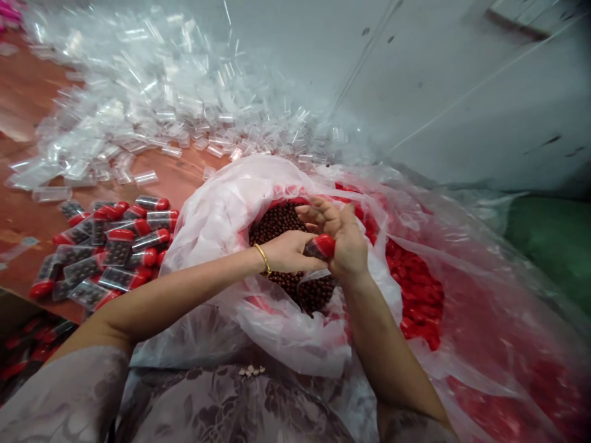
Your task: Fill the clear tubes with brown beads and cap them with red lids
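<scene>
Centrally, above an open bag, see a small capsule-shaped container (314, 248), gripped between the thumb and fingers of the left hand (293, 251). Has a clear body with dark contents and a rounded, glossy red cap (326, 245) on the end facing right. Tilts slightly, with part of the body hidden by the gripping fingers. Next to the cap, notice the right hand (347, 243), palm turned toward the container, fingers loosely curled and spread, not closed around anything. Cannot tell for certain about contact between cap and palm. On the left wrist, note a gold bangle (263, 258).

Just below both hands, find dark brown beads (277, 221) filling a crumpled white plastic bag (207, 209), partly covered by hands and wrists. To the left, on an orange tabletop (13, 215), picture a loose pile of filled containers (117, 249), red-capped and dark inside. Farther back, imagine a broad, glinting heap of clear tubes (152, 92), reaching toward a grey wall (438, 74). To the right, look for loose red caps (418, 289), partly screened by the bag's folds and by clear plastic sheeting (489, 295).
</scene>
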Tool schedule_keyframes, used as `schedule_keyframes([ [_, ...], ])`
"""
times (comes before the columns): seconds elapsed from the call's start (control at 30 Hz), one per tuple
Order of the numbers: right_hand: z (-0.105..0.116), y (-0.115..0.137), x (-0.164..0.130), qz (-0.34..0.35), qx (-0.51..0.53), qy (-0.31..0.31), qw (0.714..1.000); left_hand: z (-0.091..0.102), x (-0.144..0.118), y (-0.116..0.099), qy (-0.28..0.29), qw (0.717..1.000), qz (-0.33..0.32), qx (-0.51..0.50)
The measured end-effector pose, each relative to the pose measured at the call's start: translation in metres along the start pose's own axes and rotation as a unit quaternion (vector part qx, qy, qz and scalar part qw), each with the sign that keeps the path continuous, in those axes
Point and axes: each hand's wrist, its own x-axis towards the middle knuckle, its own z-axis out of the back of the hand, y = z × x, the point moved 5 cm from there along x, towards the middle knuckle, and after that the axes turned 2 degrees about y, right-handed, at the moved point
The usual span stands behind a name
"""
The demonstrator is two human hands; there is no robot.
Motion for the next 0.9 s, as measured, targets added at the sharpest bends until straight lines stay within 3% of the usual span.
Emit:
schedule_keyframes([
  [0.1, -0.005, -0.014, 0.003, -0.046, -0.045, 0.069, 0.996, 0.004, -0.002, -0.005, -0.02, 0.993, -0.016, 0.113],
  [0.33, -0.009, -0.03, -0.009, -0.031, -0.117, 0.145, 0.982, 0.002, -0.008, -0.002, -0.013, 0.95, 0.075, 0.303],
  [0.47, -0.005, -0.046, -0.019, -0.051, -0.147, 0.116, 0.981, -0.006, -0.008, 0.002, 0.038, 0.922, 0.065, 0.381],
  [0.57, -0.004, -0.041, -0.023, -0.034, -0.113, 0.095, 0.988, -0.007, -0.006, -0.001, 0.06, 0.914, 0.047, 0.398],
  [0.67, -0.005, -0.017, -0.024, 0.03, -0.045, 0.08, 0.995, -0.002, -0.01, -0.018, 0.007, 0.929, 0.024, 0.369],
  [0.77, 0.0, -0.002, -0.024, 0.105, -0.027, 0.022, 0.994, 0.016, -0.03, -0.044, -0.099, 0.933, 0.02, 0.346],
  [0.83, 0.002, -0.007, -0.024, 0.111, -0.045, 0.008, 0.993, 0.042, -0.057, -0.059, -0.175, 0.914, 0.027, 0.365],
  [0.9, 0.001, -0.016, -0.025, 0.106, -0.075, 0.015, 0.991, 0.079, -0.094, -0.067, -0.245, 0.871, 0.054, 0.423],
])
